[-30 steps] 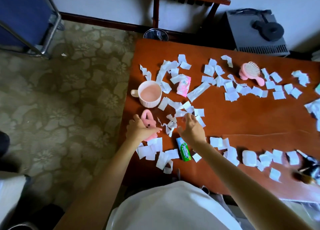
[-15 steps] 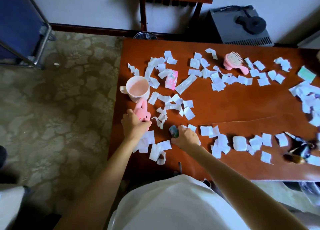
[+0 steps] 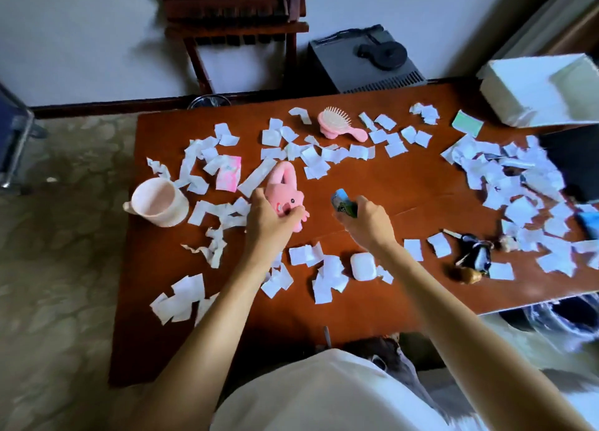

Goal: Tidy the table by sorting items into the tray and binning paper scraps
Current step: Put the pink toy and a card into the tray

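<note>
- Left hand (image 3: 270, 218) is closed around a pink plush toy (image 3: 285, 192) and holds it above the table (image 3: 372, 178); the long ears of the toy point away from the person.
- Right hand (image 3: 368, 221) is closed around a small green and blue pack (image 3: 343, 202), also lifted above the table; one end of the pack sticks out past the fingers.
- Both hands are near the middle of the table, the left hand beside the right one, not touching.
- White paper scraps (image 3: 324, 158) lie scattered over almost the whole table, with the thickest heap at the right end.
- A pink cup (image 3: 158, 202) stands at the left edge of the table, well apart from the left hand.
- A pink packet (image 3: 229, 173) lies between the cup and the plush toy, partly under scraps.
- A pink hairbrush (image 3: 338, 124) lies at the far side of the table, bristles up.
- A white earbud case (image 3: 362, 266) lies on the near part of the table, just beside the right forearm.
- A bunch of keys (image 3: 471, 257) with a brown charm lies to the right of the case.
- A white tray (image 3: 531, 87) sits at the far right corner of the table; what it holds, I cannot tell.
- A small bin (image 3: 209, 101) is partly visible on the floor behind the far edge of the table.
</note>
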{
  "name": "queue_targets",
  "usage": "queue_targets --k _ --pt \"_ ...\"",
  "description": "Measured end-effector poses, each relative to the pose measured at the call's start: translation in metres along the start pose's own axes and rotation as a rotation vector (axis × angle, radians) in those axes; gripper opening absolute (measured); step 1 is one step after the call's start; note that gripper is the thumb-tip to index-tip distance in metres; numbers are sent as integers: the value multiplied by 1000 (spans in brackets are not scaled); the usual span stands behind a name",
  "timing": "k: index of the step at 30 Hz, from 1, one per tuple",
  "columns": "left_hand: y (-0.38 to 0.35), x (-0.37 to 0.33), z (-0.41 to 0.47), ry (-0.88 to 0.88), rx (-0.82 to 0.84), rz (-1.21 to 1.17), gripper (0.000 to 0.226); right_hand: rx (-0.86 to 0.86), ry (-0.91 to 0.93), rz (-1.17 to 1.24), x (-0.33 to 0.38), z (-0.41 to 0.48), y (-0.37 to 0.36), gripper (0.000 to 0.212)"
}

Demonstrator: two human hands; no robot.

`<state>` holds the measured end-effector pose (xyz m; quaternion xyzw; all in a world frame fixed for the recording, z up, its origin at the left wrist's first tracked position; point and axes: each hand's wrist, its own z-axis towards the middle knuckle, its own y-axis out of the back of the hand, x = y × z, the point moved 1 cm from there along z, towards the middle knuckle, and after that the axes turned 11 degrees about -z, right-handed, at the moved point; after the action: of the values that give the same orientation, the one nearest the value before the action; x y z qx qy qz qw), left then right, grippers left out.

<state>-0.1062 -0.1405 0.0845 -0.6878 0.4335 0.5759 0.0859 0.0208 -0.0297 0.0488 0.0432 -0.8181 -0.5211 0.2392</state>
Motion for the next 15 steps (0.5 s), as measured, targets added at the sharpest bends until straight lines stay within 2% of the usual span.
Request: queue_targets --k 5,10,15 --pt "-127 -52 -16 -11 57 -10 64 -78 -44 3 -108 18 66 35" --pt "-236 -109 -30 10 112 -58 62 -70 -126 2 -204 40 140 38" --pt "-295 -145 -14 -16 146 -47 59 -79 -159 109 -258 70 184 33"
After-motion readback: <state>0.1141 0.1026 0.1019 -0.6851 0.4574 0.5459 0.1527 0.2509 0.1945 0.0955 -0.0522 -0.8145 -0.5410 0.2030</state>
